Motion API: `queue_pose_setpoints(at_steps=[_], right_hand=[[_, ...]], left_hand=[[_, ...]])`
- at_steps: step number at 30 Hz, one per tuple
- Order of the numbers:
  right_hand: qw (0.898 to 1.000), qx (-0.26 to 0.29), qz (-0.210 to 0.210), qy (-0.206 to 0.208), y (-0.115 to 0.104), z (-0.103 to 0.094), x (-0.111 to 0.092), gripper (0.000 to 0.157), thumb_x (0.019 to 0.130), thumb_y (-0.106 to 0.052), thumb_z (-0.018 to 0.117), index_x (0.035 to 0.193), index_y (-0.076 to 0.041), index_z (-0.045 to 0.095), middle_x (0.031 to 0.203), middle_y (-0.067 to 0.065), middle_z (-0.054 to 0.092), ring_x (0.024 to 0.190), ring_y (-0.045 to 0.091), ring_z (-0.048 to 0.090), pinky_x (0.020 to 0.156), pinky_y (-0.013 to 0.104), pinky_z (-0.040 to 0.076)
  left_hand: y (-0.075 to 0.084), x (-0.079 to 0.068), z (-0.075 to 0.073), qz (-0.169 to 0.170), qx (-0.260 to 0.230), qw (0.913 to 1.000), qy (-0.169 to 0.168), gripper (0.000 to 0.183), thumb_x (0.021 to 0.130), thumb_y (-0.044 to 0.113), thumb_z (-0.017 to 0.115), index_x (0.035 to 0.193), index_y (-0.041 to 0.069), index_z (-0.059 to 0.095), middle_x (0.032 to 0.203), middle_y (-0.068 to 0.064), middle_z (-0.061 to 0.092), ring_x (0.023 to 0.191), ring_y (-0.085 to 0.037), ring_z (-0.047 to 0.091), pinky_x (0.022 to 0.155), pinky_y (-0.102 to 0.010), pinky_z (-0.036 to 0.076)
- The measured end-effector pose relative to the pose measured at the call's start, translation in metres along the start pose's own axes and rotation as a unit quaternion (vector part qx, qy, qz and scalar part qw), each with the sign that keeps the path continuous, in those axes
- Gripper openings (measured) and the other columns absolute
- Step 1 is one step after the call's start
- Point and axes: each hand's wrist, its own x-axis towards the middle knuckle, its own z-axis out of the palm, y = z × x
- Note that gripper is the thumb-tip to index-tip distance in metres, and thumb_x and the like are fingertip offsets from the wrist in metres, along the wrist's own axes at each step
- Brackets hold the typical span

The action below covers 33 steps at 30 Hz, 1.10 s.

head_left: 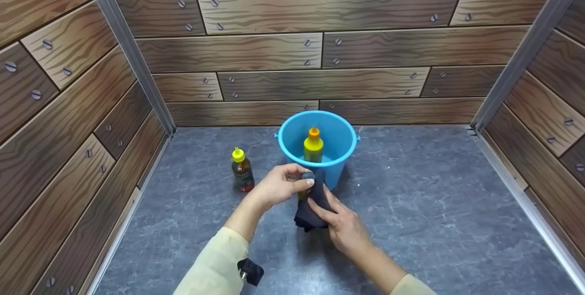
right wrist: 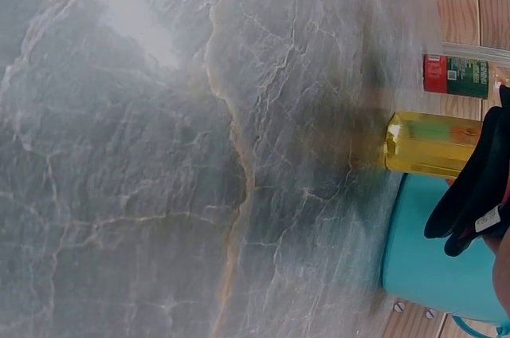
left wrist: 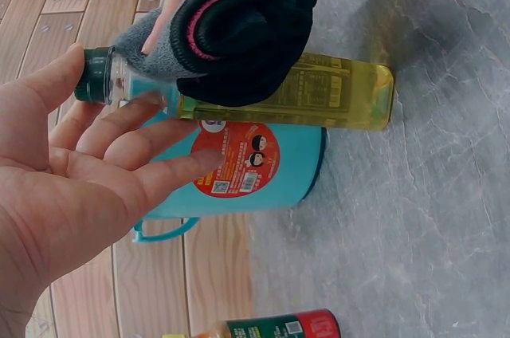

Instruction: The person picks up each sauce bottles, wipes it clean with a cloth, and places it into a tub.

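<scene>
Between thumb and fingers, my left hand (head_left: pixel 276 186) pinches the dark green cap (left wrist: pixel 97 75) of a clear bottle of yellow liquid (left wrist: pixel 362 92). The bottle stands upright in front of the blue bucket. In my right hand (head_left: pixel 346 227) is a folded dark cloth (head_left: pixel 314 210), held against the bottle's side. The left wrist view shows the cloth's grey inner face and pink trim wrapping over the bottle's shoulder. Only the lower part of the bottle shows in the right wrist view, with the cloth beside it. The right fingers are partly hidden behind the cloth.
The blue bucket (head_left: pixel 337 172) stands just beyond my hands, with a yellow bottle with an orange cap (head_left: pixel 313 151) inside. Left of it is a brown sauce bottle with a yellow cap (head_left: pixel 242 174). Wood-patterned walls (head_left: pixel 274 52) enclose the grey marbled floor (head_left: pixel 438 203) on three sides.
</scene>
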Motion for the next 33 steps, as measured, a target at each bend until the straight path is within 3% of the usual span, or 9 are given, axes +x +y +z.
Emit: queue_pose_setpoints(at_steps=[15, 26, 33], right_hand=[[1.000, -0.004, -0.011, -0.007, 0.007, 0.007, -0.009, 0.077, 0.081, 0.017, 0.075, 0.143, -0.029, 0.070, 0.156, 0.024, 0.050, 0.121, 0.042, 0.067, 0.084, 0.049, 0.062], [0.999, 0.009, -0.040, 0.024, 0.011, 0.011, -0.010, 0.075, 0.080, 0.018, 0.075, 0.141, -0.026, 0.072, 0.155, 0.026, 0.051, 0.120, 0.043, 0.067, 0.083, 0.048, 0.062], [0.999, -0.001, -0.036, 0.009, 0.015, 0.016, -0.020, 0.075, 0.079, 0.016, 0.078, 0.140, -0.027, 0.071, 0.153, 0.026, 0.053, 0.119, 0.042, 0.068, 0.082, 0.048, 0.062]], left_hand=[[0.000, 0.000, 0.000, -0.008, 0.000, 1.0000, -0.003, 0.024, 0.102, 0.029, 0.075, 0.121, 0.015, 0.075, 0.117, 0.000, 0.073, 0.109, -0.022, 0.066, 0.099, -0.051, 0.053], [0.000, -0.001, 0.000, 0.007, -0.009, 0.9999, -0.007, 0.027, 0.102, 0.028, 0.075, 0.123, 0.011, 0.075, 0.115, -0.003, 0.074, 0.107, -0.021, 0.067, 0.099, -0.051, 0.053], [0.000, 0.000, 0.000, 0.015, -0.008, 0.9998, -0.004, 0.026, 0.102, 0.027, 0.075, 0.121, 0.010, 0.075, 0.113, -0.003, 0.075, 0.106, -0.021, 0.068, 0.102, -0.054, 0.052]])
